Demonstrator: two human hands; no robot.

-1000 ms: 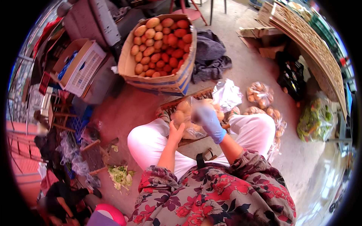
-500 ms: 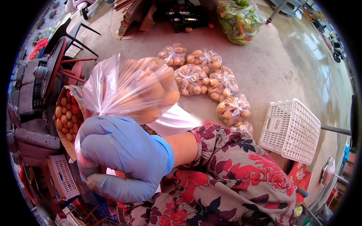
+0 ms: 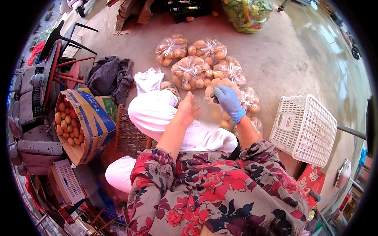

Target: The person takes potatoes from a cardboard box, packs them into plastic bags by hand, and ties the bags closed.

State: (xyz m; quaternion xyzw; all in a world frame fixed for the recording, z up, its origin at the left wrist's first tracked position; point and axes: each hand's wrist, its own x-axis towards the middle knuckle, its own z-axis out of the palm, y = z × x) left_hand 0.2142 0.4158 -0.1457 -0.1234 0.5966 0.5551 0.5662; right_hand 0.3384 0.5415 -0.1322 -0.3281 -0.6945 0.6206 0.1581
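My right hand (image 3: pixel 229 103), in a blue glove, is closed over a clear plastic bag of potatoes (image 3: pixel 221 84), its fingers pinched at the top of the bag. The glove and a blurred patch hide part of that bag. To its left my bare left hand (image 3: pixel 189 107) is open, palm turned inward and fingers apart, holding nothing. Several more tied bags of potatoes (image 3: pixel 191 73) sit close together on the floor just beyond both hands. Another bag (image 3: pixel 250 99) lies right beside the glove.
At left stands a cardboard box (image 3: pixel 103 125) with loose potatoes inside. A dark cloth (image 3: pixel 108 76) and a white plastic bag (image 3: pixel 149 80) lie beyond it. On the right is a white plastic basket (image 3: pixel 305 131). A bag of green vegetables (image 3: pixel 247 15) stands at the far side.
My gloved right hand has come down from the upper left, close to the camera, to the bags on the floor, bringing its bag along. My bare left hand has come into view.
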